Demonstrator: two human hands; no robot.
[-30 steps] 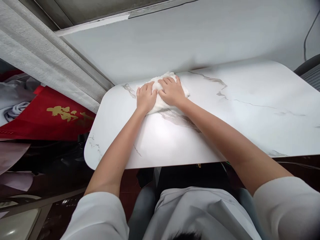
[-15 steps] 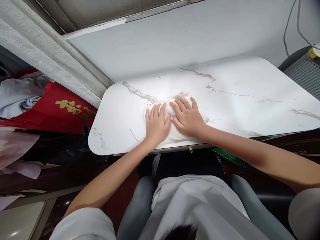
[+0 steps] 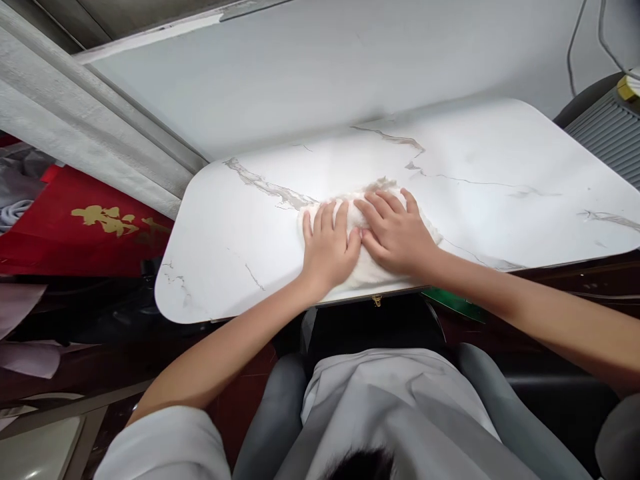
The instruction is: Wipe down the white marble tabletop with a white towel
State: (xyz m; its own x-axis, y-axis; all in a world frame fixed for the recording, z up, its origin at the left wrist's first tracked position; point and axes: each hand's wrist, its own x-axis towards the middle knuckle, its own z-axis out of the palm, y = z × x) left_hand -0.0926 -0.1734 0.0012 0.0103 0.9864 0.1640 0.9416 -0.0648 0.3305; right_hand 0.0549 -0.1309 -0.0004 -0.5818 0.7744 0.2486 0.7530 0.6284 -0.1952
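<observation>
A white, fluffy cloth lies on the white marble-patterned tabletop, close to its front edge. My left hand rests flat on the cloth's left part, fingers stretched out and a little apart. On its right part my right hand presses down with spread fingers. The two thumbs almost meet over the middle of the cloth. Both palms cover much of it, so its full outline is hidden.
A grey-white wall panel stands behind the tabletop. To the left are a pale post and a red bag with gold characters. A grey ribbed appliance and a looped cable are at the right.
Both hands and the cloth under them have shifted slightly to the right along the tabletop. The view has also turned a little. Both hands stay flat on the cloth.
</observation>
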